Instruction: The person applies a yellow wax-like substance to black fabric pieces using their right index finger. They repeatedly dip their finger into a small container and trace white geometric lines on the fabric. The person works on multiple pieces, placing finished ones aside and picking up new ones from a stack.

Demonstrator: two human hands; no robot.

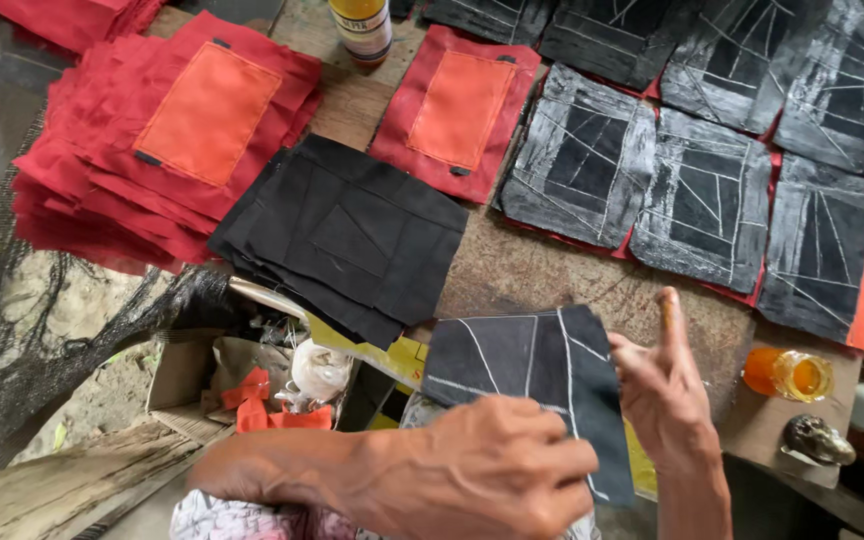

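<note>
On a worn brown wooden table strewn with stacked red cloth pieces far left, a black chalk-lined fabric square lies near; the left hand presses it, fingers curled; the right hand touches its right edge, fingers spread loosely open.

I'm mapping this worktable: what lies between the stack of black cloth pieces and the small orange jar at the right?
In the head view, bare brown table lies between the black stack and the orange jar; nearer the jar, the right hand rises into it.
</note>
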